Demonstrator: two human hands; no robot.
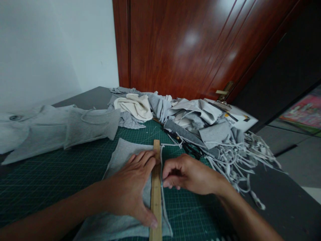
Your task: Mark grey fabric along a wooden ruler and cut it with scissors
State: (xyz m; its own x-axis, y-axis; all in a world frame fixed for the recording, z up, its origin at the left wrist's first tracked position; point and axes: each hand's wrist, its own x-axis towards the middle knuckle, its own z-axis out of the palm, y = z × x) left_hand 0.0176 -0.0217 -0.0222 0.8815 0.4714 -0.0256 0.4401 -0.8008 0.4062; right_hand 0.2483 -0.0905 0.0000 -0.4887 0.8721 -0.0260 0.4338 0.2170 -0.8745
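Observation:
A wooden ruler (pixel 156 187) lies lengthwise over a piece of grey fabric (pixel 125 150), close to its right edge. My left hand (pixel 132 187) is spread flat on both, with the thumb on the ruler and the fingertips by its far part. Just right of the ruler, my right hand (pixel 185 172) is closed, thumb and fingers curled together at the strip of fabric beyond the ruler. What is between those fingertips is hidden. Beneath everything is a green gridded cutting mat (pixel 185 217).
Grey fabric pieces (pixel 92 125) lie at the left. At the back are a heap of cloth (pixel 195 113), a cream cloth (pixel 134 105) and black-handled scissors (pixel 190 147). Thin fabric strips (pixel 233 164) pile up on the right. A wooden door (pixel 175 43) stands behind the table.

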